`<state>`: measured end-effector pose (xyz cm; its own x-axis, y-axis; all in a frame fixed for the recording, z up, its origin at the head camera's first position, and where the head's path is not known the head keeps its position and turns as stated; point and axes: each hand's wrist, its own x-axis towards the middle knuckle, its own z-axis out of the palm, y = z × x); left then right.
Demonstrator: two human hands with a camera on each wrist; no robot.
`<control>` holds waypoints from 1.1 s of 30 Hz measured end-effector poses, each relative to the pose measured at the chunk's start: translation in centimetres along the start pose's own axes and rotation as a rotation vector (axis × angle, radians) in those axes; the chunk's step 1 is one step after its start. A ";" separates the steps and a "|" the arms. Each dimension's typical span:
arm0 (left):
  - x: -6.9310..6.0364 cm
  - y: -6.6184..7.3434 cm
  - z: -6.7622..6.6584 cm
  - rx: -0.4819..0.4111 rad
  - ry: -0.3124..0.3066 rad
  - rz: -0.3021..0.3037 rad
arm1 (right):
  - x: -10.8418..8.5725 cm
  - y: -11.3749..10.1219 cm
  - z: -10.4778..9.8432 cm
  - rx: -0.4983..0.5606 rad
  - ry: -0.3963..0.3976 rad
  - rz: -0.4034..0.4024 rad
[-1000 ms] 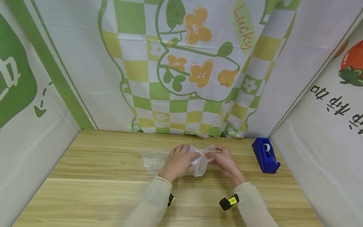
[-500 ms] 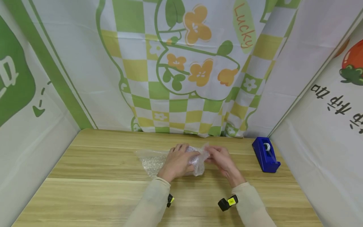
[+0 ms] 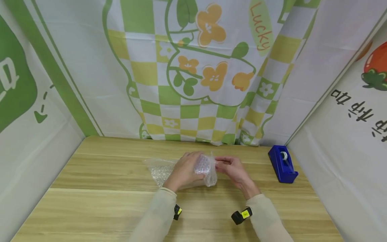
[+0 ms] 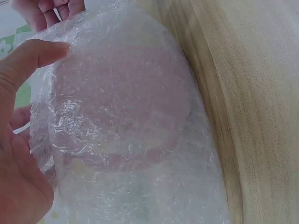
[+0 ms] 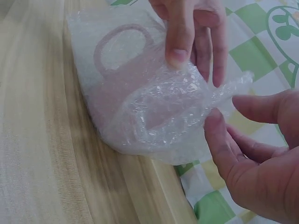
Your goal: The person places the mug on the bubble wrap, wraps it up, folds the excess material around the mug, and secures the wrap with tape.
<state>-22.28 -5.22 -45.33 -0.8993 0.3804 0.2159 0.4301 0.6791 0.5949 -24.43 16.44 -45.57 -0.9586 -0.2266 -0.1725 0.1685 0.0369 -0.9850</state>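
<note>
Left of the blue tape dispenser (image 3: pixel 283 164), at the pale wood-grain bench (image 3: pixel 99 205), the left hand's (image 3: pixel 182 170) grip holds a pinkish handled object (image 5: pixel 114 88) inside clear bubble wrap (image 3: pixel 211 176), and the right hand's (image 3: pixel 236 170) pinches the wrap's loose edge, probably best folded in snugly.

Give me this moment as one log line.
left hand: grips bubble wrap around pink mug | right hand: at wrap's end, pinch unclear | tape dispenser: on table
</note>
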 end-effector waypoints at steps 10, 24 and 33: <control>-0.1 0.0 0.1 -0.048 0.001 -0.026 | 0.3 0.2 1.0 -0.104 0.079 -0.067; -0.3 -0.5 0.2 -0.112 -0.008 -0.061 | 1.1 0.2 1.3 -0.505 0.041 -0.281; -0.7 -0.6 0.2 -0.139 -0.013 -0.078 | 1.2 0.4 1.1 -0.663 -0.106 -0.403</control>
<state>-21.92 -5.75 -45.95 -0.9280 0.3385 0.1557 0.3431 0.6136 0.7112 -25.24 15.10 -46.21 -0.8839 -0.4367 0.1674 -0.3926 0.4982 -0.7731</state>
